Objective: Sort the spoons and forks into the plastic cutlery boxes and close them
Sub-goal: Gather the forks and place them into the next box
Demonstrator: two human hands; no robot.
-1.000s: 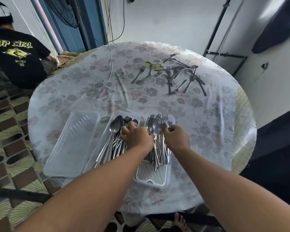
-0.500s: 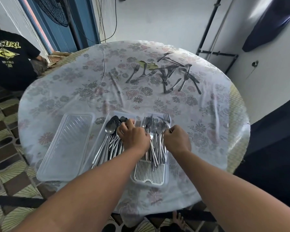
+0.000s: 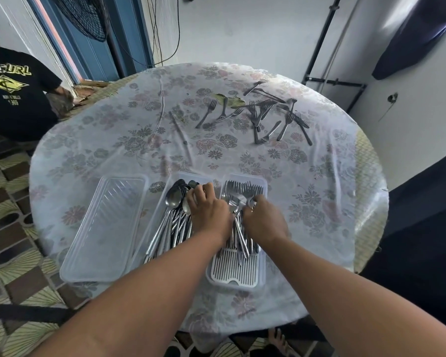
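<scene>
While your left hand point(image 3: 207, 211) rests with fingers curled on the steel spoons point(image 3: 175, 220) and your right hand point(image 3: 264, 220) pinches forks in the white slatted plastic box point(image 3: 236, 275), loose steel forks point(image 3: 268, 117) lie scattered at the bench's far right edge, handles pointing every way, nearer your right hand, on a floral cloth point(image 3: 101, 150).

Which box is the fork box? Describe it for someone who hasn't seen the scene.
On the round table with the floral cloth, three clear plastic trays sit in a row at the near edge. The fork box is the rightmost, under the right hand. Only it shows a white slatted insert and fork tines; the middle box holds spoons, and the left tray holds no cutlery.
</scene>
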